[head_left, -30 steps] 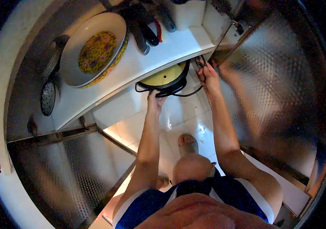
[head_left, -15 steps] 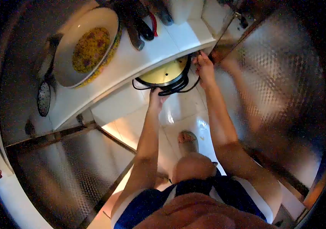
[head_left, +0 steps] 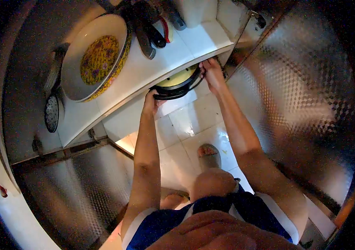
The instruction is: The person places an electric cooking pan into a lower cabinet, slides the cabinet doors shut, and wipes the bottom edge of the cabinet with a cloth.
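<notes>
A round appliance (head_left: 174, 81) with a pale yellow face, dark dots and a black rim is partly inside the cabinet, under the white shelf edge. A black cord (head_left: 177, 95) loops along its near rim. My left hand (head_left: 151, 103) is closed on the left side of the rim, its fingers partly hidden. On the right side, my right hand (head_left: 211, 74) grips the rim near the cord, close beneath the shelf edge. The far part of the appliance is hidden by the shelf.
On the white shelf (head_left: 167, 58) above lie a large bowl (head_left: 73, 79) with a yellow pattern, a perforated skimmer (head_left: 52, 113) and several dark-handled utensils (head_left: 150, 33). Open textured metallic doors (head_left: 310, 96) stand to the right and lower left (head_left: 77, 191). My foot (head_left: 208, 151) is on the tiled floor.
The round appliance has moved farther in under the shelf, so less of its yellow face shows. Both hands have gone along with it, shifting slightly left. The cord now sits closer to the rim.
</notes>
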{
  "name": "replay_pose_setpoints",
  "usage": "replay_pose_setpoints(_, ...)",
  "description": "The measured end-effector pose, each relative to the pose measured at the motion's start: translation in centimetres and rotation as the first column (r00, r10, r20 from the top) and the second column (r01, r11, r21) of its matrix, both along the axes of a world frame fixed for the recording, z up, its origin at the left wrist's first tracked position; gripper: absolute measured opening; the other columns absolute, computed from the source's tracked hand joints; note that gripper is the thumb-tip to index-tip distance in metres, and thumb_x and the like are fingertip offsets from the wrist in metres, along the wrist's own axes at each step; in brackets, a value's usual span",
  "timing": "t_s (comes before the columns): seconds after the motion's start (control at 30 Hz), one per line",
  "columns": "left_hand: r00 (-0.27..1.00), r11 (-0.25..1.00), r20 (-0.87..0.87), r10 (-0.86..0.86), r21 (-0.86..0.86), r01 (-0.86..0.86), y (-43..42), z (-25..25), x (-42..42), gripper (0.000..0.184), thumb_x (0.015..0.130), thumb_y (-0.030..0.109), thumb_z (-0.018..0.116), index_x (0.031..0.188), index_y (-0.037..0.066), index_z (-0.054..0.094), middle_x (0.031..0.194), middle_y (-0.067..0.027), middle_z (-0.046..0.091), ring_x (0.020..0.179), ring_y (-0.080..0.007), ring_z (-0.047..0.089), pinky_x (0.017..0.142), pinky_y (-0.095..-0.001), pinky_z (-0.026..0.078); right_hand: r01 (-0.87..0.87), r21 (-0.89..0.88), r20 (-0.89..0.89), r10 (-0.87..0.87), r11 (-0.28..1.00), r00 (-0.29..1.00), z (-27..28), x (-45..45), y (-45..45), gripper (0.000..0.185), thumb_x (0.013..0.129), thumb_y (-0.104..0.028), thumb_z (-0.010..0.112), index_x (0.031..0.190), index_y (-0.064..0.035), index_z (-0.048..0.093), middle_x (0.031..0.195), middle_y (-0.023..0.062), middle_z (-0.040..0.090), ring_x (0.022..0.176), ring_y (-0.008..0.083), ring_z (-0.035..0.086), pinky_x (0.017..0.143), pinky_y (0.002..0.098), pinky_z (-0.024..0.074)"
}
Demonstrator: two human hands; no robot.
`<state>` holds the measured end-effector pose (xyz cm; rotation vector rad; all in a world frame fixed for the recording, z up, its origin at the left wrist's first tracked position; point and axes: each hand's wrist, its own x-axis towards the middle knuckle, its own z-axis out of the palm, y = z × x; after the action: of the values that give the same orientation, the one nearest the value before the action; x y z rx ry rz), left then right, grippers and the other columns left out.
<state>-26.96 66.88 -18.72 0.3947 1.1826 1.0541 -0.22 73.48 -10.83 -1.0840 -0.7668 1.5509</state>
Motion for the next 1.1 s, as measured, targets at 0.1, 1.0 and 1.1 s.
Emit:
replay_pose_setpoints(0.1, 0.993, 0.994, -0.038, 0.109, -0.010, -0.109, 0.2, 0.9, 0.6, 0.033, 0.078, 0.020, 0.047, 0.107, 0.005, 0.051, 0.095, -0.0108, 0.061, 0.088, -0.0217, 0.062, 0.078, -0.0365, 0.054, -0.011, 0.087, -0.047, 0.015, 0.996, 0.999, -2.6, -0.5, 3.4, 0.012, 0.093, -0.022, 0.046, 0.095, -0.0112, 0.050, 0.078, -0.0010, 0.047, 0.065, 0.0103, 0.040, 0.055, 0.0262, 0.0351)
replay_pose_setpoints(1.0, 0.903, 0.982, 0.400, 0.157, -0.162, -0.099, -3.0, 0.7, 6.5, 0.051, 0.089, 0.034, 0.051, 0.128, 0.005, 0.033, 0.122, -0.0157, 0.048, 0.114, -0.0280, 0.048, 0.089, -0.0456, 0.045, 0.078, -0.117, 0.430, -0.021, 0.990, 0.903, -4.1, -1.8, -12.7, 0.023, 0.093, -0.024, 0.048, 0.085, -0.0041, 0.057, 0.065, 0.0027, 0.052, 0.055, 0.0080, 0.048, 0.053, 0.0242, 0.0413)
replay_pose_setpoints(1.1, 0.933, 0.902, 0.005, 0.360, -0.259, -0.346, -7.0, 2.1, 9.1, 0.044, 0.085, 0.037, 0.056, 0.110, 0.002, 0.049, 0.111, -0.0114, 0.056, 0.106, -0.0235, 0.052, 0.090, -0.0416, 0.044, 0.007, -0.282, 0.401, 0.111, 0.960, 0.909, -7.2, -0.9, -17.6, 0.035, 0.092, -0.031, 0.047, 0.074, -0.0029, 0.057, 0.050, 0.0052, 0.050, 0.052, 0.0217, 0.054, 0.054, 0.0363, 0.0445)
